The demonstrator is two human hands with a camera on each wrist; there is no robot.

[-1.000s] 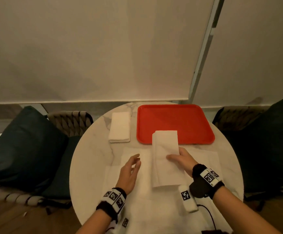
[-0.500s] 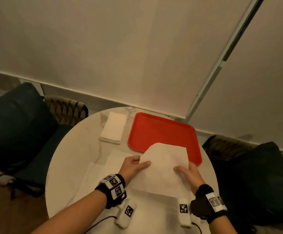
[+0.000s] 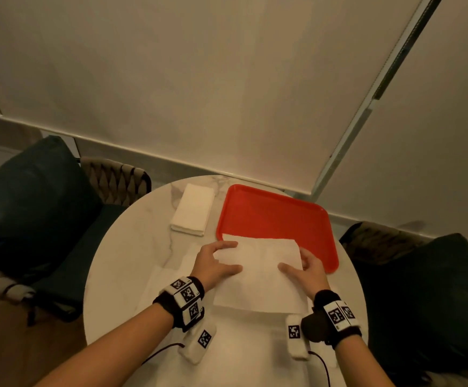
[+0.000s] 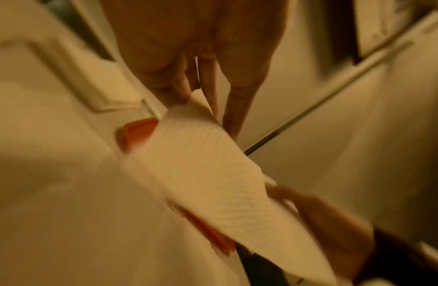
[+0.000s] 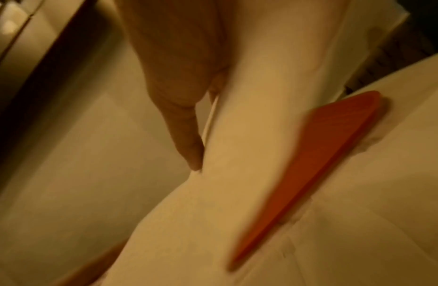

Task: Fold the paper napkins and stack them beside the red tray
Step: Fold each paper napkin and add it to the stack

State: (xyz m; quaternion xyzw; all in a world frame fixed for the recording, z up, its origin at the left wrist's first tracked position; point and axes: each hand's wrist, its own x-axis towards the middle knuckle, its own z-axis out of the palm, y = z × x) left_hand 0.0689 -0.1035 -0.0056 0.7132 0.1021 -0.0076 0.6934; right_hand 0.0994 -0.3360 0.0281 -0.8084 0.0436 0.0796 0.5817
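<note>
Both hands hold one white paper napkin [image 3: 257, 277] just above the table, and its far edge overlaps the near rim of the red tray [image 3: 277, 219]. My left hand [image 3: 225, 256] pinches the napkin's left edge, thumb on top. My right hand [image 3: 294, 261] pinches the right edge the same way. A stack of folded napkins [image 3: 192, 209] lies left of the tray. Unfolded napkins [image 3: 168, 286] lie flat under my hands. The blurred left wrist view shows the napkin [image 4: 213, 174] leaving my fingers [image 4: 208, 81]. In the right wrist view, my thumb [image 5: 188, 143] lies on the napkin [image 5: 237, 174] beside the tray [image 5: 311, 164].
The round white marble table [image 3: 121, 247] has woven chairs with dark cushions on the left [image 3: 26, 208] and right [image 3: 422, 289]. A pale roller blind [image 3: 227, 79] closes the back. White tagged pods [image 3: 295, 340] with cables lie near my wrists.
My left hand came over and took the napkin's left edge. Both hands lifted the narrow folded napkin, and it now hangs wider between them, with its far edge over the tray's rim.
</note>
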